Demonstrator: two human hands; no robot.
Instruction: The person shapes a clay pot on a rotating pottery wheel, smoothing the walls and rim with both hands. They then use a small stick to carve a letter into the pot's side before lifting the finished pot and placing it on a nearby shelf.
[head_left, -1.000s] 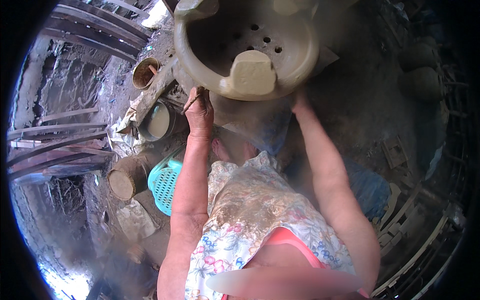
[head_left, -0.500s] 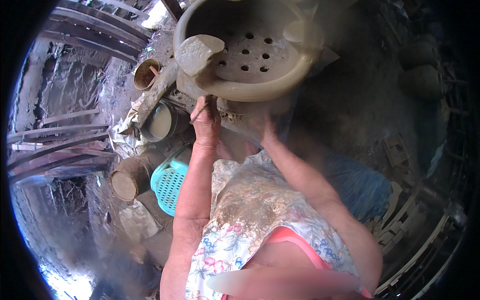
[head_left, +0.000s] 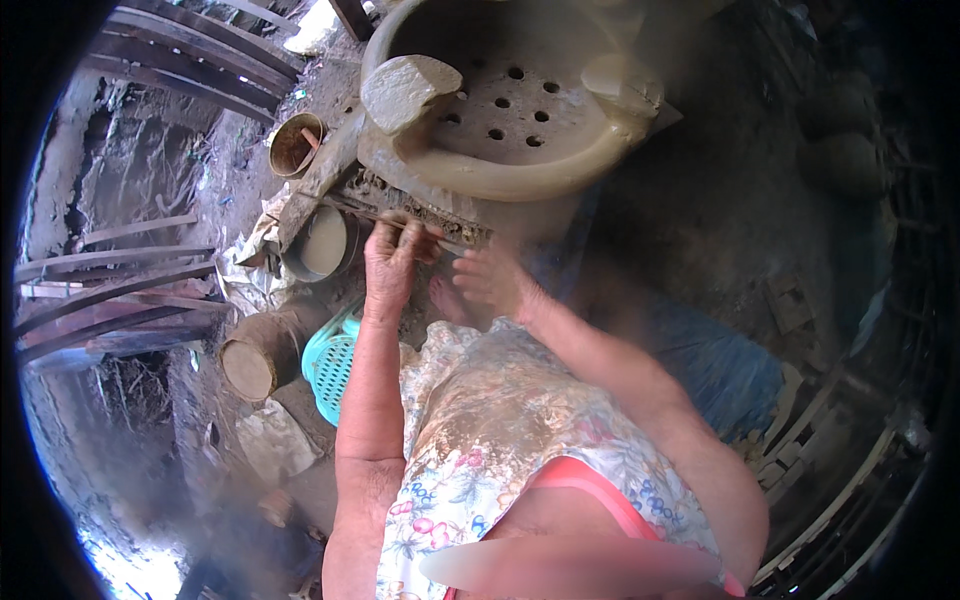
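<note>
A wet clay stove (head_left: 520,180) stands ahead of me, with a thick rounded rim, raised lugs and several round holes in its floor. Just below its near left edge my left hand (head_left: 395,250) is closed on a thin stick (head_left: 352,207), which slants down to the right. My right hand (head_left: 495,275) is beside the stick's right end, palm turned toward it, fingers stretched out. Whether those fingers touch the stick I cannot tell. Clay scraps cling to the support (head_left: 440,212) under the stove.
To the left are a bucket of cloudy liquid (head_left: 325,245), a small brown bucket (head_left: 295,145) and a brown cylindrical container (head_left: 250,368). A turquoise plastic stool (head_left: 330,368) stands by my left forearm. Blue sheeting (head_left: 720,360) lies to the right. Wooden slats (head_left: 190,55) stand far left.
My left hand has moved down and left from the stove's rim, and the stick now shows slanting across. My right hand has come left toward it. The stove appears slightly farther right.
</note>
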